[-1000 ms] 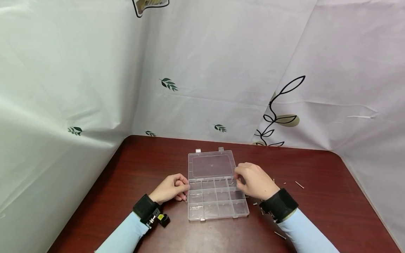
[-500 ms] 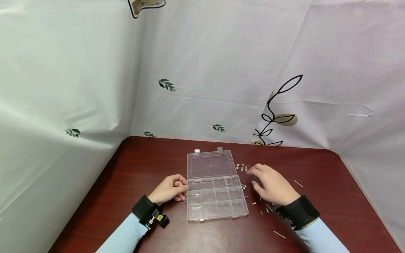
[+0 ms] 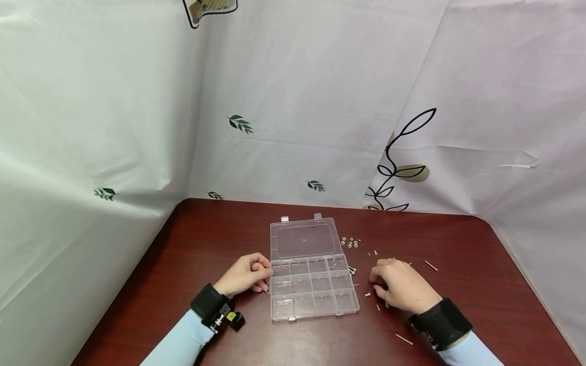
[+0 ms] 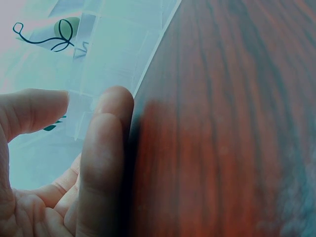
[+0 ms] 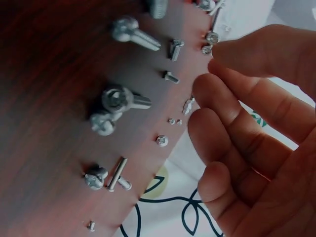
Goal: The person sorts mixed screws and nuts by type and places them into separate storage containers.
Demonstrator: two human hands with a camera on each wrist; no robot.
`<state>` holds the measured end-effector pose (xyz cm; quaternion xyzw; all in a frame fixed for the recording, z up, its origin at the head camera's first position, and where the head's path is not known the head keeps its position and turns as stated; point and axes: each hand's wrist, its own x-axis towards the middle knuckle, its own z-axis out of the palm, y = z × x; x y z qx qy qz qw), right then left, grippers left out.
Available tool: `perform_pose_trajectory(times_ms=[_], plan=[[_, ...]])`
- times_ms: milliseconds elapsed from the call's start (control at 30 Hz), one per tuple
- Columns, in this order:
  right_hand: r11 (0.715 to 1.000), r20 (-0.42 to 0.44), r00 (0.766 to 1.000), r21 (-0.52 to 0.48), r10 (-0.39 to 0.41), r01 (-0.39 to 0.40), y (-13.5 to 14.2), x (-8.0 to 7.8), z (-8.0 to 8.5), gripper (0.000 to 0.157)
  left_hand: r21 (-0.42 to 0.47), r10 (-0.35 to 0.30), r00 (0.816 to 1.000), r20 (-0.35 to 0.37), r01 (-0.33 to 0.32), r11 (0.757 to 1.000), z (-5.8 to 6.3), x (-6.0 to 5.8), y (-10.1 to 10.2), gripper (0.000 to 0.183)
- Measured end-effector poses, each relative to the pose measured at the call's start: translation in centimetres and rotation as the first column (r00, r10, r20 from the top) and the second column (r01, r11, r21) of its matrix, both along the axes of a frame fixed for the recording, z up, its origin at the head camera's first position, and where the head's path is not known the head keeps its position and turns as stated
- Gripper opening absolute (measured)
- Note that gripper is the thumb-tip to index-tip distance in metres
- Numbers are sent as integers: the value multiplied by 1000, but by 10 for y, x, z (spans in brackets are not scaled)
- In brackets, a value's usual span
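A clear plastic compartment box [image 3: 316,290] lies with its lid [image 3: 305,240] folded back on the table. My left hand [image 3: 247,273] rests at the box's left edge, thumb and fingers apart; the left wrist view shows its fingertips [image 4: 116,101] right at the box's side. To the right of the box, my right hand [image 3: 405,284] is low over scattered silver screws, fingers loosely bent. In the right wrist view its thumb tip comes close beside a screw head [image 5: 212,38], and no screw shows in its grasp. More screws [image 5: 131,33] lie on the table nearby.
Several small nuts [image 3: 350,243] lie beside the lid. A few screws [image 3: 352,270] sit against the box's right side. Long screws lie farther right [image 3: 431,265] and near the front [image 3: 404,339]. White patterned cloth [image 3: 284,101] hangs behind the table [image 3: 220,223].
My right hand has moved away from the box's right side, over the nuts, then down and right to the loose screws. My left hand has stayed at the box's left edge.
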<state>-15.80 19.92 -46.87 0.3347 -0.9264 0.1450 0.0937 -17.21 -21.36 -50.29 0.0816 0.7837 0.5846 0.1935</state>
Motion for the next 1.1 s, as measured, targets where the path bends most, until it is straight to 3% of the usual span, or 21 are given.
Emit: perform_pose_trajectory(times_ms=[233, 533, 900, 1100], plan=[[998, 82, 996, 38, -45, 42, -1, 3, -2, 16, 9, -3, 1000, -6, 3, 1000, 1, 1, -1, 33], [998, 12, 999, 57, -37, 36, -4, 6, -4, 24, 11, 4, 1000, -4, -4, 1000, 2, 2, 0, 34], [984, 71, 984, 78, -166, 160, -14, 6, -6, 30, 19, 16, 1000, -13, -16, 1000, 2, 5, 1, 36], [985, 20, 986, 33, -167, 166, -18, 5, -5, 27, 29, 18, 1000, -14, -18, 999, 3, 5, 1, 35]])
